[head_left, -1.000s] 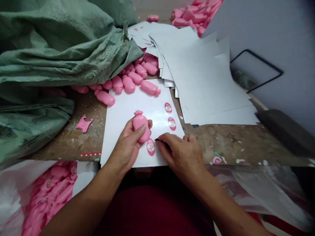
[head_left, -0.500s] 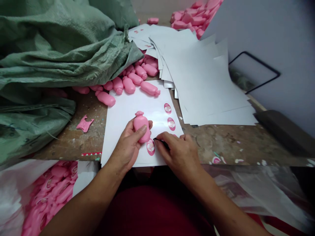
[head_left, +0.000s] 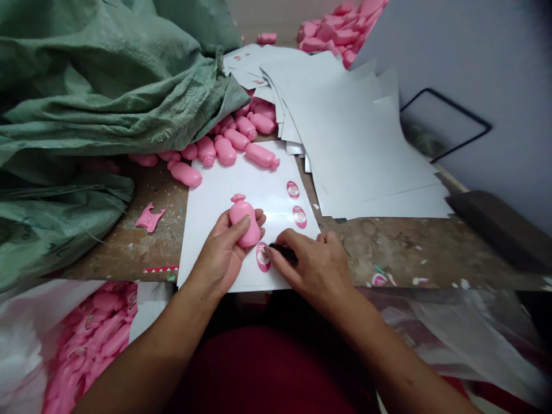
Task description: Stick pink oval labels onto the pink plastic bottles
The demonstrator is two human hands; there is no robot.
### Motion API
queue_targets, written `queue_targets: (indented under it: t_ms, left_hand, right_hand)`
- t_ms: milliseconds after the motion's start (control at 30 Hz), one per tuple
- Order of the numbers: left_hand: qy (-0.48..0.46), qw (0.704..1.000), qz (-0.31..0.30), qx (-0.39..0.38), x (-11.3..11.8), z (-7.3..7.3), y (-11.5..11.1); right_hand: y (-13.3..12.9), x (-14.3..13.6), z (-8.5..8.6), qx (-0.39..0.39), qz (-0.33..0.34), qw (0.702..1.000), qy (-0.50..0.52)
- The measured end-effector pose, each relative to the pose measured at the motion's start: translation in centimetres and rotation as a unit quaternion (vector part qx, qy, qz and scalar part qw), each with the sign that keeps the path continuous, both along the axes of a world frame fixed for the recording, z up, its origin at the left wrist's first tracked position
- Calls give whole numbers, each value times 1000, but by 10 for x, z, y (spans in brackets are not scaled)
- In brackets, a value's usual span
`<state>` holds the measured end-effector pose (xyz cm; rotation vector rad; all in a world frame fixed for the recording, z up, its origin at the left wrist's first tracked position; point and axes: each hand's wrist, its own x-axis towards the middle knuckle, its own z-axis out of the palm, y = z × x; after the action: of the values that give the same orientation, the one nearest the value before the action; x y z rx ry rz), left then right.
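A pink plastic bottle (head_left: 245, 221) lies in my left hand (head_left: 224, 250), with the thumb across its front and the fingers behind it. My right hand (head_left: 313, 259) is closed around a slim black tool (head_left: 283, 252), whose kind I cannot make out. The fingertips of that hand are at an oval pink-and-white sticker (head_left: 263, 259) on the white sticker sheet (head_left: 207, 230). Two more oval stickers, an upper one (head_left: 292, 190) and a lower one (head_left: 299, 217), sit along the sheet's right side.
Several pink bottles (head_left: 225, 150) spill from a green woven sack (head_left: 129, 103) at the left. White paper sheets (head_left: 353, 138) are stacked at the back right. A pink scrap (head_left: 150, 218) lies on the worn table (head_left: 388, 247). Below left, a bag holds labelled bottles (head_left: 97, 339).
My left hand has shifted slightly left with the bottle, which is now a little farther from the sticker. My right hand stays by the sticker with the black tool.
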<state>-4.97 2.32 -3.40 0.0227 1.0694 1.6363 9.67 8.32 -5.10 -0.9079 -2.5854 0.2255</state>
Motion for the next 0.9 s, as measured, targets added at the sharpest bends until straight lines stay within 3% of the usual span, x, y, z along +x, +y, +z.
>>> queue_targets:
  t_ms: [100,167,267,367,433,600,900]
  left_hand:
    - [2,1000,5,1,0,0,1]
    - [4,1000,16,1,0,0,2]
    - [11,1000,25,-4,1,-1,2]
    - [39,999,12,3,3,1,-1]
    - [61,998,-17,7,6,4,-6]
    - [18,994,-103,46,18,14,-21]
    - [16,991,-123,39,25,21,-28]
  right_hand:
    - [4,-2,2,-63,-19,998,10]
    - [7,-1,7,-182,-28,982,37]
    - [11,3,19,-398,-29,908,132]
    - [13,6,29,-507,-15,834,219]
    - [13,7,34,-521,-8,820,238]
    - [10,7,35,-510,7,827,235]
    - [9,7,31,-504,-1,835,221]
